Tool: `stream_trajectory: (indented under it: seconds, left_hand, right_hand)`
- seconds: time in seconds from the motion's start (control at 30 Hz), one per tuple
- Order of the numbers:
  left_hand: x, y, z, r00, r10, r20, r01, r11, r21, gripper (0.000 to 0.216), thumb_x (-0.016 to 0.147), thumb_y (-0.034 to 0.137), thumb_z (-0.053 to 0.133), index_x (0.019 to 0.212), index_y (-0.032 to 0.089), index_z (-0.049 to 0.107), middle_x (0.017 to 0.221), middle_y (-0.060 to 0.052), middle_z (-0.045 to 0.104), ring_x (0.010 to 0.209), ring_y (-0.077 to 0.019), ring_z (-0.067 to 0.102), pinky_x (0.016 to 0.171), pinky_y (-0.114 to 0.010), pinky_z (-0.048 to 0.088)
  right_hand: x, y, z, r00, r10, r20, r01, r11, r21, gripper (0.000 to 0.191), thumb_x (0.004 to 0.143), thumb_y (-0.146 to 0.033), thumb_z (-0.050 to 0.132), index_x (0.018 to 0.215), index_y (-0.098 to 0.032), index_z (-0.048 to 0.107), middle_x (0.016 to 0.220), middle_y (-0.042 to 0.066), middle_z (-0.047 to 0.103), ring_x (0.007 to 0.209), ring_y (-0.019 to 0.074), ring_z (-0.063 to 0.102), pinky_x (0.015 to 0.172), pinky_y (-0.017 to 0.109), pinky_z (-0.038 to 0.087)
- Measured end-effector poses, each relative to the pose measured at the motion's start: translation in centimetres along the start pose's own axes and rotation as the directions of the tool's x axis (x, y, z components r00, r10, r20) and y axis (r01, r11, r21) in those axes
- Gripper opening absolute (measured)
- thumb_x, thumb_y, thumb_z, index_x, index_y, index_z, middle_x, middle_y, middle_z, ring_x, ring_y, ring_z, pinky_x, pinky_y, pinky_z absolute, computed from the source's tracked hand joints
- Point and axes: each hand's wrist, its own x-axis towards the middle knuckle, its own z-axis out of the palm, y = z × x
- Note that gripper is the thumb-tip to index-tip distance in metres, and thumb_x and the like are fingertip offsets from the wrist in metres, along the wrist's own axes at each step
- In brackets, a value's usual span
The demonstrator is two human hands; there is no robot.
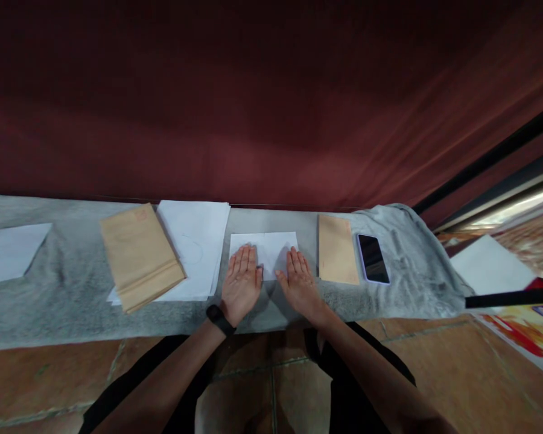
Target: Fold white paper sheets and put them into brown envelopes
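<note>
Both my hands lie flat, palms down, on a folded white sheet of paper [268, 246] that rests on a grey cloth [72, 289]. My left hand [241, 281], with a black band at the wrist, covers the sheet's near left part, fingers stretched out and together. My right hand [300, 281] presses the near right part, fingers slightly spread. Neither hand holds anything.
Left of the sheet lies a stack of white paper [196, 241] with a pile of brown envelopes [139, 255] on it. To the right are another brown envelope [337, 249] and a dark phone [373, 258]. A white sheet [9, 251] lies far left. A dark red curtain hangs behind.
</note>
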Motion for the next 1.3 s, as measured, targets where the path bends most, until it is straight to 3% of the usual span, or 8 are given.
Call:
stream_trajectory:
  seconds: [0.2, 0.57, 0.77, 1.1, 1.3]
  left_hand:
    - [2.3, 0.5, 1.5, 0.988, 0.072, 0.136, -0.072, 0.997, -0.002, 0.059, 0.098, 0.021, 0.03, 0.154, 0.002, 0.036, 0.163, -0.018, 0.033, 0.154, -0.0286, 0.026, 0.126, -0.048, 0.023]
    - [3.9, -0.8, 1.8, 0.993, 0.063, 0.103, -0.068, 0.997, 0.044, 0.06, 0.1, 0.028, 0.031, 0.155, 0.007, 0.037, 0.163, -0.015, 0.033, 0.154, -0.028, 0.027, 0.125, -0.048, 0.024]
    - [4.5, -1.3, 2.0, 0.998, -0.009, 0.069, 0.006, 0.999, 0.054, 0.06, 0.1, 0.03, 0.03, 0.154, 0.006, 0.038, 0.162, -0.016, 0.036, 0.153, -0.0265, 0.03, 0.125, -0.046, 0.023]
    - [4.5, -2.6, 2.2, 0.995, -0.096, -0.012, 0.096, 0.995, 0.019, 0.065, 0.102, 0.041, 0.028, 0.153, 0.0, 0.038, 0.16, -0.022, 0.036, 0.153, -0.0329, 0.028, 0.123, -0.052, 0.026]
    - [4.4, -3.1, 2.7, 0.994, -0.099, -0.056, 0.098, 0.995, -0.02, 0.068, 0.102, 0.043, 0.029, 0.151, -0.003, 0.039, 0.158, -0.027, 0.038, 0.151, -0.0357, 0.03, 0.122, -0.055, 0.029]
  right_hand:
    - [2.9, -2.1, 0.7, 0.988, -0.11, 0.111, 0.095, 0.987, 0.131, 0.063, 0.109, -0.044, 0.018, 0.156, -0.007, 0.036, 0.164, 0.015, 0.033, 0.154, 0.0224, 0.025, 0.127, 0.044, 0.025]
    - [5.0, -1.0, 2.2, 0.988, -0.124, 0.091, 0.124, 0.992, 0.006, 0.055, 0.108, -0.041, 0.033, 0.155, -0.014, 0.041, 0.162, 0.01, 0.037, 0.152, 0.0243, 0.032, 0.126, 0.046, 0.024]
    - [6.0, -0.1, 2.6, 0.997, -0.077, 0.014, 0.077, 0.996, -0.046, 0.058, 0.108, -0.044, 0.03, 0.154, -0.01, 0.041, 0.161, 0.013, 0.038, 0.15, 0.0259, 0.036, 0.124, 0.047, 0.026]
    - [6.2, 1.8, 3.2, 0.995, 0.035, -0.091, -0.047, 0.991, -0.126, 0.068, 0.107, -0.05, 0.029, 0.153, 0.001, 0.039, 0.157, 0.023, 0.041, 0.147, 0.0332, 0.04, 0.121, 0.051, 0.029]
    - [6.1, 2.3, 2.9, 0.991, 0.101, -0.085, -0.109, 0.989, -0.099, 0.069, 0.107, -0.049, 0.032, 0.154, 0.002, 0.036, 0.157, 0.026, 0.038, 0.148, 0.0344, 0.037, 0.12, 0.054, 0.03]
